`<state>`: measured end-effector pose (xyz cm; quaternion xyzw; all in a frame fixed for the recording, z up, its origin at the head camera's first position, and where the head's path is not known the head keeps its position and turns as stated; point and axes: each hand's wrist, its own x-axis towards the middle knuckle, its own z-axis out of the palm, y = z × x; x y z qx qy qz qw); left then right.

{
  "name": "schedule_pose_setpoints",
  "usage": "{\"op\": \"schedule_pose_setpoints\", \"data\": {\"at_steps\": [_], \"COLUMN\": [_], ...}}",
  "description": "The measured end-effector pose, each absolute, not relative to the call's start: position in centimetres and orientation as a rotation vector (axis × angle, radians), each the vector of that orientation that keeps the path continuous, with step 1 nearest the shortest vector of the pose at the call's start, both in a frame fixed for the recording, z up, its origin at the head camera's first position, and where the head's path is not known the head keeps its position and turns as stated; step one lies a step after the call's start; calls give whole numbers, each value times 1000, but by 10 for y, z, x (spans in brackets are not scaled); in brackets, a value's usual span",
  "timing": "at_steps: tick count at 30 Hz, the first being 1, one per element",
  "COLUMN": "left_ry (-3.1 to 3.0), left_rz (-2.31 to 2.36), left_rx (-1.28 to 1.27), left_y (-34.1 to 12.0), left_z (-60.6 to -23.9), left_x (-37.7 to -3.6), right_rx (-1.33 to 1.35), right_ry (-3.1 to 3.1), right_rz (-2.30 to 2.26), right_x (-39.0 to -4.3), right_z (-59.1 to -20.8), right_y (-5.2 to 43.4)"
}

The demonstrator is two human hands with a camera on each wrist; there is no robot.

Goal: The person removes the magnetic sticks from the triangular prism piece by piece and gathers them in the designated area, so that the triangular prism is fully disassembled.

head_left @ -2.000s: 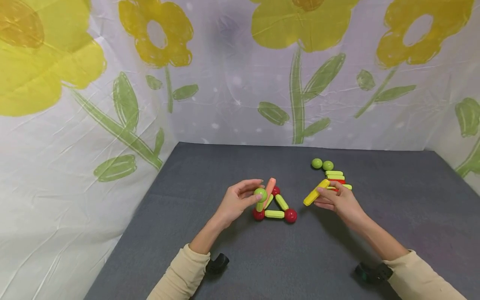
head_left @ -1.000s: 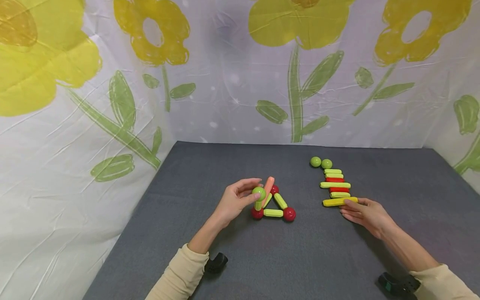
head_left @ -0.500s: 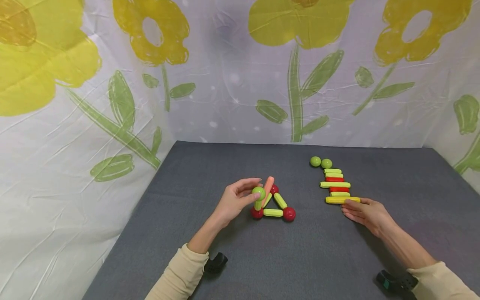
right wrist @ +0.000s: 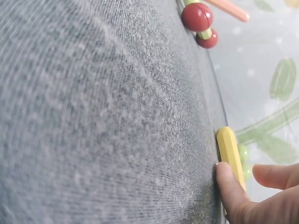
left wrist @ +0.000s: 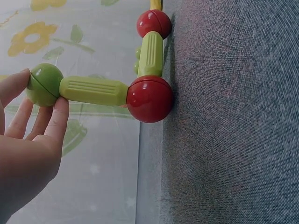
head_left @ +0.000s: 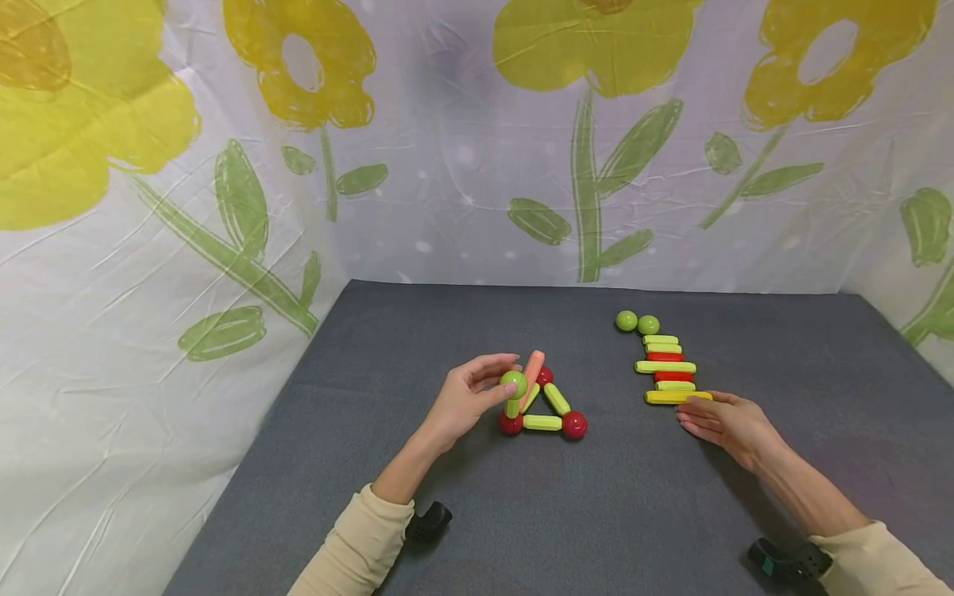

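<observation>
My left hand (head_left: 477, 401) pinches a green ball (left wrist: 45, 84) between thumb and fingers. This ball tops a short yellow-green rod (left wrist: 93, 91), which stands on a red ball (left wrist: 150, 99). That red ball is one corner of a flat triangle of yellow-green rods (head_left: 542, 423) and red balls (head_left: 574, 425) on the table. A coral rod (head_left: 532, 368) leans up from the triangle, close to my left fingertips. My right hand (head_left: 738, 426) touches the right end of a longer yellow rod (head_left: 663, 397) lying on the table. In the right wrist view one finger hovers apart from this rod.
Beyond the yellow rod lies a row of yellow-green and red rods (head_left: 674, 377), with two green balls (head_left: 626, 321) at its far end. A dark grey cloth (head_left: 477, 538) covers the table. Behind hangs a flower-printed curtain (head_left: 462, 207).
My right hand has carried the yellow rod from beside the triangle to the near end of the row and laid it there, parallel to the others. My left hand keeps its hold on the green ball.
</observation>
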<state>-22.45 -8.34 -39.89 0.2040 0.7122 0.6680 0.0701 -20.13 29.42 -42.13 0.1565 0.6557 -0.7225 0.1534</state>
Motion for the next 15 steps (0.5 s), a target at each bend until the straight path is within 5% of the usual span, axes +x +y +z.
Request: {"op": "schedule_pose_setpoints", "data": {"at_steps": [15], "left_ry": [2146], "left_rz": [2002], "left_rx": [598], "left_y": [-83], "left_z": [-399], "left_x": [-224], "right_rx": [393], "right_ry": [1839], "right_rz": [-2131], "right_x": [-198], "right_z": [-420], "right_y": [292]}}
